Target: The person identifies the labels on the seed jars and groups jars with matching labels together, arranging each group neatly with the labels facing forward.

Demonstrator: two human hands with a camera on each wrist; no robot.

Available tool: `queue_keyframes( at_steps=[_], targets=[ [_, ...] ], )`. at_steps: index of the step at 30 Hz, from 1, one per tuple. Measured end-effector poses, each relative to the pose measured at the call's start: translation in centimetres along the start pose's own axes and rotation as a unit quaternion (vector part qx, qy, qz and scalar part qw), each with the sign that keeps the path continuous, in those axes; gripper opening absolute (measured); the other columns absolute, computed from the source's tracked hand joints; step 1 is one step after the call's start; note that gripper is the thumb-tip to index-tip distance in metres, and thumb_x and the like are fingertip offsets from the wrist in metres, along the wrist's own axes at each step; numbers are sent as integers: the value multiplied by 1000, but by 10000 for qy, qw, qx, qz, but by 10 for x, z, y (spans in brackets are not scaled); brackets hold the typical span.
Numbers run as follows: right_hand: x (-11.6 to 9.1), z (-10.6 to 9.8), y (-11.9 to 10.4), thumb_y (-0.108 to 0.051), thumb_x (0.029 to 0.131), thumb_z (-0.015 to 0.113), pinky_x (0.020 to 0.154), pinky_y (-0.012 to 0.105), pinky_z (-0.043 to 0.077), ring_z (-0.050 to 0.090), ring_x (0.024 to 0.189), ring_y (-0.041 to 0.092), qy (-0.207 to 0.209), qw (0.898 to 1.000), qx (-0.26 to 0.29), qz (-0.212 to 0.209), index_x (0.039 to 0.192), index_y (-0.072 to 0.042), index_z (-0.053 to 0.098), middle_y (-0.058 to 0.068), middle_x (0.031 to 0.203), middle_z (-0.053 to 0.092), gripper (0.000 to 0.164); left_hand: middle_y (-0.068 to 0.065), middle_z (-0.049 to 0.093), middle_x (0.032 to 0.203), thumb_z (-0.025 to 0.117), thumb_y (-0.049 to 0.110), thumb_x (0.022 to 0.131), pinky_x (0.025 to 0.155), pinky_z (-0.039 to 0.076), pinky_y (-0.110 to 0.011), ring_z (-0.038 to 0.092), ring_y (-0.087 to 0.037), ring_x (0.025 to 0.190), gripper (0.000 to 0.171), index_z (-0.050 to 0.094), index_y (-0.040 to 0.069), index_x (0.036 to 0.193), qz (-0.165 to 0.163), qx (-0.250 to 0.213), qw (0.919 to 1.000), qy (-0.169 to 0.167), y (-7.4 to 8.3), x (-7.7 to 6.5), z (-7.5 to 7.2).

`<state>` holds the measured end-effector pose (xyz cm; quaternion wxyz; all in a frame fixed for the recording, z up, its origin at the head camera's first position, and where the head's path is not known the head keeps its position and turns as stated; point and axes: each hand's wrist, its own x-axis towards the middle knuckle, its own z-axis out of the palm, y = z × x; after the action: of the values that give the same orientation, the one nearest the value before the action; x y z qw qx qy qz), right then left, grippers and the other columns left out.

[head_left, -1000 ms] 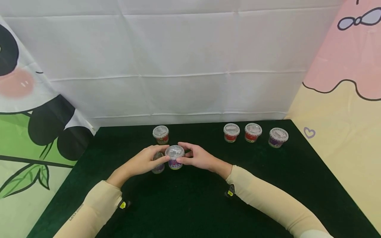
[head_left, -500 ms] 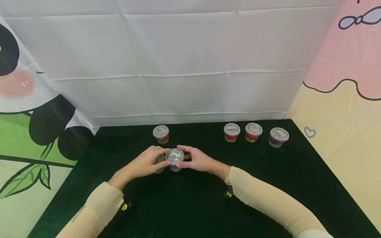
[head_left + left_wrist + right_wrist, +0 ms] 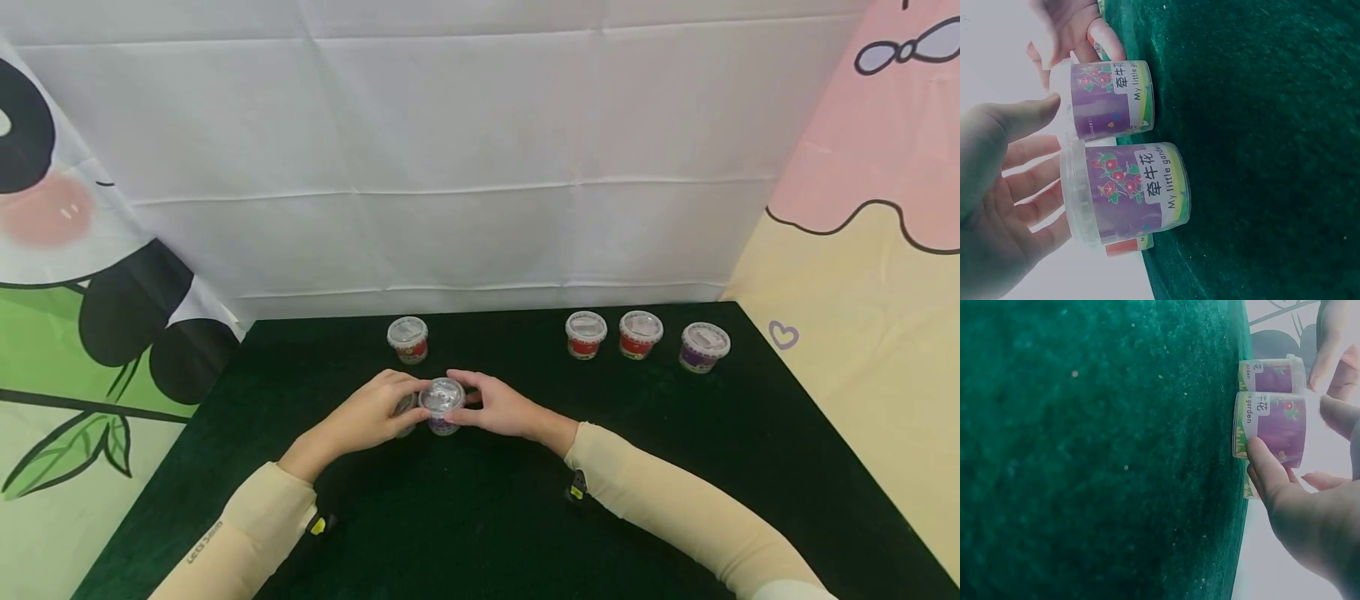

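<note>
A small purple-labelled tub [image 3: 442,395] with a clear lid, printed "My little garden", stands upright on the green cloth. My left hand [image 3: 373,410] pinches it at the lid from the left with thumb and forefinger. From the other side my right hand [image 3: 504,406] grips the same tub, its thumb on the label in the right wrist view. Close beside it, under my left palm, is a matching purple tub [image 3: 1135,194], partly hidden in the head view. The left fingers pass behind this second tub in the left wrist view.
A red-labelled tub [image 3: 408,340] stands behind my hands. Toward the back right are two more red tubs [image 3: 586,335] [image 3: 641,335] and one purple tub [image 3: 703,347]. A white cloth backdrop [image 3: 480,167] rises behind the dark green table [image 3: 480,517].
Both hands have brought the held tub slightly down and toward me, to stand beside the other purple tub. In the last half second they barely move.
</note>
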<state>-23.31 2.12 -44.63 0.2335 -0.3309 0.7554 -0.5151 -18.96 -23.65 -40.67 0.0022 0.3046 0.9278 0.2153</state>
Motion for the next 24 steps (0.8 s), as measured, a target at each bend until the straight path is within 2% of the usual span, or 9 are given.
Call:
queue_keyframes(
  at_steps=[4, 10, 16, 24],
  targets=[
    [-1, 3, -6, -25, 102, 64, 95, 35, 54, 55, 128, 31, 91, 9996, 50, 272, 158, -7, 33, 14, 151, 43, 66, -13, 63, 128, 69, 30, 99, 100, 50, -53, 55, -31, 122, 46, 62, 3, 135, -78, 50, 9999, -40, 2, 0, 0],
    [0, 7, -19, -25, 102, 65, 81, 30, 58, 61, 118, 27, 160, 9978, -343, 540, 156, -5, 35, 13, 143, 51, 66, -14, 62, 130, 70, 29, 98, 102, 49, -53, 53, -32, 123, 46, 62, 3, 136, -186, 102, 9997, -77, 2, -1, 1],
    [0, 6, -25, -24, 101, 66, 82, 31, 58, 62, 116, 25, 146, 9959, -408, 789, 156, -6, 35, 11, 141, 51, 66, -14, 62, 128, 70, 29, 98, 101, 49, -53, 53, -32, 123, 47, 61, 3, 136, -273, -5, 9996, -100, 3, -2, 2],
    [1, 6, -25, -25, 100, 67, 84, 32, 57, 62, 116, 22, 129, 9953, -412, 867, 156, -8, 36, 10, 141, 52, 65, -13, 62, 127, 70, 29, 98, 99, 51, -52, 54, -30, 121, 47, 61, 3, 136, -246, -34, 9997, -80, 2, -1, 2]
  ],
)
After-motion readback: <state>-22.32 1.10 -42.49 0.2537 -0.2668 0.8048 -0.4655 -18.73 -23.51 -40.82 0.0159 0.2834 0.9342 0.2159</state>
